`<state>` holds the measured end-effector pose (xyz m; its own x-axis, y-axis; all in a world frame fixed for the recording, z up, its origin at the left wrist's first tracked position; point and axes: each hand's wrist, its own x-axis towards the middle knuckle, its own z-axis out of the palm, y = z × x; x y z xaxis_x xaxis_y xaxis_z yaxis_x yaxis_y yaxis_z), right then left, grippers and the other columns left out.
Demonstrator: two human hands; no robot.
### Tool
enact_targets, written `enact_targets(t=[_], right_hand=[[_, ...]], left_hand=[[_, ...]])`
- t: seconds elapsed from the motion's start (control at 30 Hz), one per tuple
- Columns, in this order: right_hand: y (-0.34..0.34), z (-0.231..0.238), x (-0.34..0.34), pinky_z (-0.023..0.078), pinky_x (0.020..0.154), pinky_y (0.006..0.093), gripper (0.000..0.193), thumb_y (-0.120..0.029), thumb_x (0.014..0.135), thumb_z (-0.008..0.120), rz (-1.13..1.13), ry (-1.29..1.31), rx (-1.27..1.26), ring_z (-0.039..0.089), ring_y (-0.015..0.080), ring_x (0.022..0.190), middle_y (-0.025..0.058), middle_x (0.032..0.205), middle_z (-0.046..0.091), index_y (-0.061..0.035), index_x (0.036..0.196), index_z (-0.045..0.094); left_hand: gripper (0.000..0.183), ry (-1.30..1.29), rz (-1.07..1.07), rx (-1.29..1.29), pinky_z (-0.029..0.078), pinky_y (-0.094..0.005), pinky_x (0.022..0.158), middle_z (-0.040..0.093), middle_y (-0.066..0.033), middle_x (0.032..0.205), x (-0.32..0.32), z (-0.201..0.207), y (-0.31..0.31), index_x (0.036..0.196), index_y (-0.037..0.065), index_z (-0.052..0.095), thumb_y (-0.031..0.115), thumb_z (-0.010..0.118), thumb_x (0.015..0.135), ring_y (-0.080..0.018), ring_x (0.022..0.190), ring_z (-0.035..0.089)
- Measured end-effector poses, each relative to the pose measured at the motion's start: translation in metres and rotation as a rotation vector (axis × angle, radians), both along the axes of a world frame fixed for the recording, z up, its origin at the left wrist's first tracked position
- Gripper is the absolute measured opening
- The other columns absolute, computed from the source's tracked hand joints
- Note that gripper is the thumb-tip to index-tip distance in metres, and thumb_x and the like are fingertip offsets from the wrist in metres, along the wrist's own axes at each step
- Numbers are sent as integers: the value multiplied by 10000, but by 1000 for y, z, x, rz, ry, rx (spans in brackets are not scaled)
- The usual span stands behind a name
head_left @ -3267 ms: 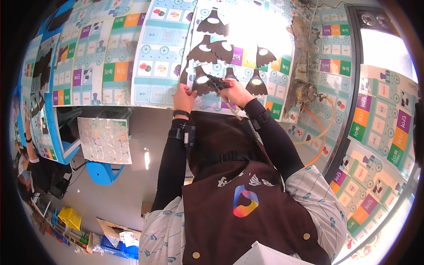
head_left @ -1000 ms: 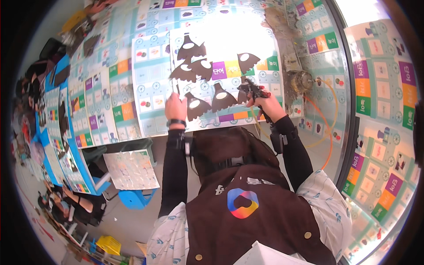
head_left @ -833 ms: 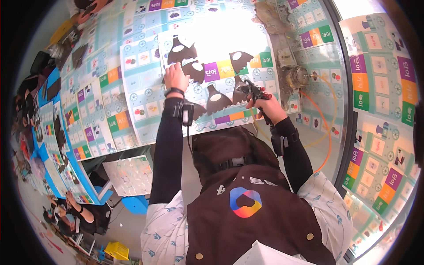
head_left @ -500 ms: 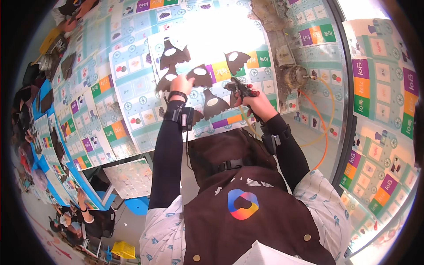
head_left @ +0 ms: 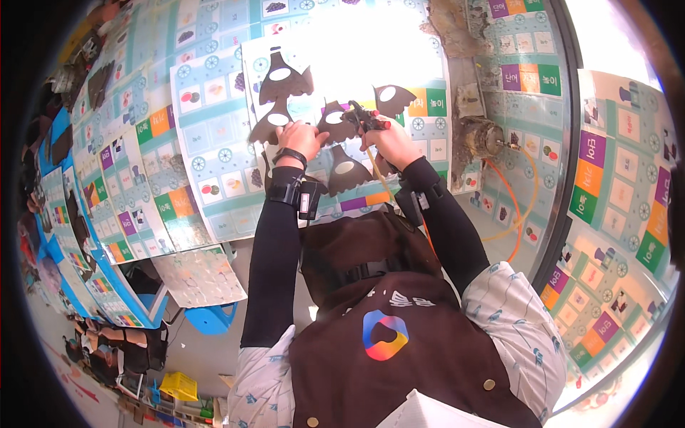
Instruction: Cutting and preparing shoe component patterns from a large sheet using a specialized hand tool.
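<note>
Several dark brown, scallop-edged flat pieces with white ovals lie on the printed sheets: an upper-left piece (head_left: 275, 89), a left piece (head_left: 265, 131), a middle piece (head_left: 333, 133), a right piece (head_left: 403, 102) and a lower piece (head_left: 349, 183). My left hand (head_left: 301, 140) rests between the left and middle pieces, thumb apart from the fingers. Its fingertips are at the left piece, its thumb at the middle piece's edge. My right hand (head_left: 394, 145) is closed round a small black spray gun (head_left: 362, 118) with red parts, held above the middle piece. The hand hides part of the gun's grip.
A stained metal pot (head_left: 479, 137) stands to the right, joined to yellow and orange hoses (head_left: 508, 187). Patterned sheets (head_left: 214, 153) cover the table. A board (head_left: 196, 284) and a blue stool (head_left: 211, 319) are at lower left. Other people work at the far left.
My right hand has brought the spray gun leftward and up, over the middle piece. My left hand has shifted slightly down and right; its fingers no longer overlap the middle piece as before.
</note>
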<state>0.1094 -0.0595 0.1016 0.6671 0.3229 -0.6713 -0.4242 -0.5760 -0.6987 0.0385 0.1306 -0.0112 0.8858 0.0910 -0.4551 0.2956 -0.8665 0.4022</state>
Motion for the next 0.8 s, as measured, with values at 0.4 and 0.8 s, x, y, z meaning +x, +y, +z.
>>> enact_targets(t=[0.4,0.8], right_hand=[[8,-10,7,450,517,316,163,-142,796,508,150,35,-37,583,175,533,70,571,577,-7,737,580],[1,-4,5,471,558,334,152,-146,823,525,154,-40,-42,585,185,555,81,599,576,-9,825,590]], left_hand=[[300,27,24,26,340,-438,896,650,-74,996,-1,0,-3,818,150,750,439,669,818,-265,1034,560],[275,6,12,-11,341,-440,894,641,-69,993,-2,6,0,777,131,732,406,719,779,-260,1052,549]])
